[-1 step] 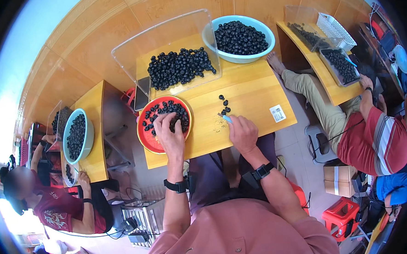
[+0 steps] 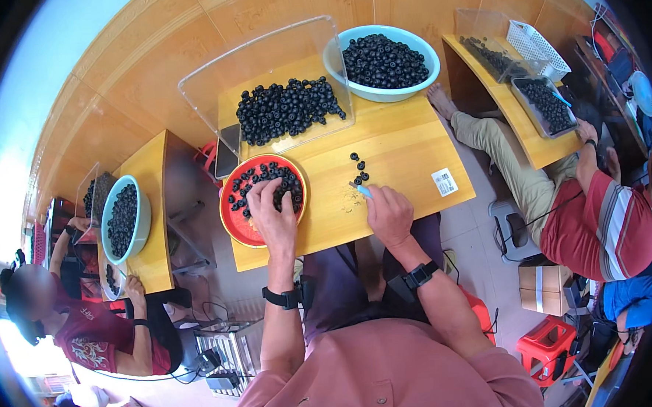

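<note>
My left hand [image 2: 273, 213] reaches into a red round tray [image 2: 243, 231] of black, ring-like pieces [image 2: 288, 177]. Its fingers are bent and apart from the thumb, with black pieces showing in the gap; none is plainly gripped. Over the wooden table [image 2: 404, 144], my right hand [image 2: 390, 215] is closed around a small knife [image 2: 364, 191] with a light blue handle. The blade's short tip points up and left. Just beyond it, several black pieces [image 2: 361, 165] lie in a short line, and thin scraps [image 2: 352, 202] are scattered beside the blade.
A clear, tilted plastic bin [image 2: 267, 65] holds many more pieces at the back. Beside it stands a full light blue basin [image 2: 426, 82]. A dark flat object [image 2: 227, 150] lies left. People work at tables on both sides, with a red stool [image 2: 546, 347] at lower right.
</note>
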Tool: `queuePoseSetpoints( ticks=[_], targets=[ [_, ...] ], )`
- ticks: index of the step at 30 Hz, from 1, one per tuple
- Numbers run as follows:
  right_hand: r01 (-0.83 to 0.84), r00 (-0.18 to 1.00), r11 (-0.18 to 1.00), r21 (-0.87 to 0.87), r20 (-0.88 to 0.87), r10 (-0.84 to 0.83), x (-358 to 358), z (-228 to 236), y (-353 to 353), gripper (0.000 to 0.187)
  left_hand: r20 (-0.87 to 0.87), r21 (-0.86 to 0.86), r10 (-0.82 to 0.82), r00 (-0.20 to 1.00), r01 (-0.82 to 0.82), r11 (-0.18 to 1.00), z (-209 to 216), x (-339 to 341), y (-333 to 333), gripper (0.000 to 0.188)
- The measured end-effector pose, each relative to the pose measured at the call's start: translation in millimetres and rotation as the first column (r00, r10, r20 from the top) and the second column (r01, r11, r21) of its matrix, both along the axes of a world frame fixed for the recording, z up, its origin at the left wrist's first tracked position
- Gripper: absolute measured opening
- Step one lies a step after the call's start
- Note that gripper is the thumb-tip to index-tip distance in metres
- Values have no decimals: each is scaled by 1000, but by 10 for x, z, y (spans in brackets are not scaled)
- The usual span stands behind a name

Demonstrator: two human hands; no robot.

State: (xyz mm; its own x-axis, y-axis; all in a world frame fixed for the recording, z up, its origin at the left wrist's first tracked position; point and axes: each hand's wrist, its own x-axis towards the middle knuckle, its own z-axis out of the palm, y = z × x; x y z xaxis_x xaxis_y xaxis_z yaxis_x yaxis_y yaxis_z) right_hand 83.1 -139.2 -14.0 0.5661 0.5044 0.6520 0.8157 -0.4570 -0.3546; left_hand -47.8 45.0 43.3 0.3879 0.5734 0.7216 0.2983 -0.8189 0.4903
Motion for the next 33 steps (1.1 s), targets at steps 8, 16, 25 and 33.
queuePoseSetpoints(
  ticks=[8, 16, 25, 33],
  targets=[
    [-13, 1000, 995, 99, 21, 11, -5, -25, 16, 18, -223, -336, -421, 879, 336, 880, -351, 595, -499, 29],
    [-4, 1000, 996, 91, 25, 2, 7, -95, -23, 19, -260, -268, -388, 884, 320, 909, -413, 735, -527, 22],
    [-27, 1000, 995, 93, 5, 26, 7, -52, 11, 19, 180, -702, -261, 948, 310, 642, -509, 531, -395, 21],
    [-16, 1000, 998, 55, 7, 16, 6, -44, 3, 18, 350, -788, -232, 908, 419, 452, -696, 537, -426, 27]
  ],
)
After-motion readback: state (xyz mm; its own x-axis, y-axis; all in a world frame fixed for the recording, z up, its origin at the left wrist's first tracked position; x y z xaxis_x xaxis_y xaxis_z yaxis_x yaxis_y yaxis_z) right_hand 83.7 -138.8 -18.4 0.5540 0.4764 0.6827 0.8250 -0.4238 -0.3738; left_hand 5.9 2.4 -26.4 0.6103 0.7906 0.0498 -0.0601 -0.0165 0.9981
